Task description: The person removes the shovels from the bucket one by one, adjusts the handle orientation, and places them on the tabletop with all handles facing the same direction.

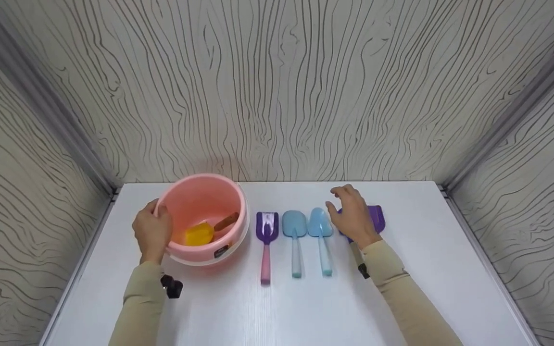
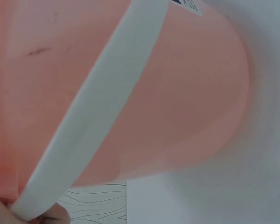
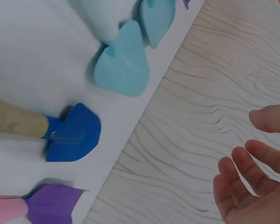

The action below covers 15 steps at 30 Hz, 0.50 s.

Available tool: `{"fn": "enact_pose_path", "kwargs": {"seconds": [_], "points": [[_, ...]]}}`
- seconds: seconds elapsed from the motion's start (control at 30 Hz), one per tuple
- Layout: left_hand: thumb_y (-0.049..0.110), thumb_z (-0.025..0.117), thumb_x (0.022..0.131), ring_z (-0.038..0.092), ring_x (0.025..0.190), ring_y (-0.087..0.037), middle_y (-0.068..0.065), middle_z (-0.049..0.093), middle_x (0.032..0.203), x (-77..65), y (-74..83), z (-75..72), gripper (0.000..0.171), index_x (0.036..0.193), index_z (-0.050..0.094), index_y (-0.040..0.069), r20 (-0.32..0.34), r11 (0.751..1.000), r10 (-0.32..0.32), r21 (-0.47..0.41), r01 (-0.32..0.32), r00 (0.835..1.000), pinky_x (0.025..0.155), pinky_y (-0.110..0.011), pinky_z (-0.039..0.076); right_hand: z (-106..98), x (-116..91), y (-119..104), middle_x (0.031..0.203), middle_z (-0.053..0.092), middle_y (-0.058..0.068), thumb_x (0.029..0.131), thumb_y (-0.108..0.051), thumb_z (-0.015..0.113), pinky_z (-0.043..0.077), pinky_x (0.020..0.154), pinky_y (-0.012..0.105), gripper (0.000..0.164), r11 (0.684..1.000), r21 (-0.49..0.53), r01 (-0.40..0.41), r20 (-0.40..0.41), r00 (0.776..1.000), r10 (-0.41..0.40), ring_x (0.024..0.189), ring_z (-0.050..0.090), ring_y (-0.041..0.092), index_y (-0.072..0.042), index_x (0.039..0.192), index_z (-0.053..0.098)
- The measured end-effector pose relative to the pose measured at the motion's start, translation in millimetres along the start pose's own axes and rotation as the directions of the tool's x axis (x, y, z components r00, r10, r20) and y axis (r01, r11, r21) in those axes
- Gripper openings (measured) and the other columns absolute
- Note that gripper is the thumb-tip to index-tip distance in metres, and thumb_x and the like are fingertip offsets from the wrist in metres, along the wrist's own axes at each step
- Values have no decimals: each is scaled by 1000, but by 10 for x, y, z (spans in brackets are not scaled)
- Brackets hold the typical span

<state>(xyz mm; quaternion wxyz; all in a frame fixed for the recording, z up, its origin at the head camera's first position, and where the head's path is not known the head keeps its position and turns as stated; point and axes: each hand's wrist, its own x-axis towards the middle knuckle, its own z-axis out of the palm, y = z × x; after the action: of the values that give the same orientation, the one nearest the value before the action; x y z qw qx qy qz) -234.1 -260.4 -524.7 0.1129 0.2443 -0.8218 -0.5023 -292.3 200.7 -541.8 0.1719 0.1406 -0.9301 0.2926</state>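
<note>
My left hand (image 1: 153, 231) grips the left rim of a pink bucket (image 1: 195, 199), which has a white handle (image 2: 98, 102). Inside the bucket lies a toy shovel (image 1: 200, 234) with a yellow blade and brown handle. My right hand (image 1: 353, 218) hovers with fingers spread and slightly bent, holding nothing. In the head view it partly covers a blue shovel (image 3: 77, 135) with a wooden handle and a purple shovel (image 1: 378, 218) with a pink handle. To its left lie two light-blue shovels (image 1: 320, 223) (image 1: 295, 224) and another purple shovel (image 1: 267, 228) with a pink handle.
A white table (image 1: 277, 317) carries everything. Wood-patterned panels (image 1: 277, 96) rise behind it and on both sides. The shovels lie in a row, blades toward the back panel. The bucket stands left of them. A small black device (image 1: 172, 287) is at the left wrist.
</note>
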Motion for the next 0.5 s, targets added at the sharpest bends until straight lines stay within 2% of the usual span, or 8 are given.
{"fn": "enact_pose_path", "kwargs": {"seconds": [0.1,0.27,0.37,0.5], "points": [[27,47,113,62,132,-47,-27,61,149,6,-13,0,49,154,55,0,-8,1000,10,11,-10,1000,115,-60,48,39,83,-191,113,68,16,98,-12,76,59,92,49,29,996,17,86,10,996,-87,106,67,34,1,124,71],[26,46,112,63,131,-49,-28,62,147,1,-37,2,49,152,56,-1,-28,999,48,20,-47,998,114,-62,48,101,217,-494,113,67,13,99,-12,75,60,91,46,26,976,45,214,37,976,-216,104,67,31,-2,123,70],[28,46,113,63,131,-48,-27,63,147,0,-40,11,50,152,56,-1,-28,999,50,15,-49,998,113,-61,49,145,266,-657,114,67,12,100,-12,74,60,91,45,26,965,75,253,55,965,-257,104,68,30,-2,124,70],[30,46,113,64,131,-47,-26,62,148,8,-23,20,51,154,55,1,-15,1000,25,9,-25,1000,113,-60,50,210,299,-875,120,68,13,103,-20,72,59,99,45,30,961,113,254,114,957,-267,112,68,30,-2,128,69]]}}
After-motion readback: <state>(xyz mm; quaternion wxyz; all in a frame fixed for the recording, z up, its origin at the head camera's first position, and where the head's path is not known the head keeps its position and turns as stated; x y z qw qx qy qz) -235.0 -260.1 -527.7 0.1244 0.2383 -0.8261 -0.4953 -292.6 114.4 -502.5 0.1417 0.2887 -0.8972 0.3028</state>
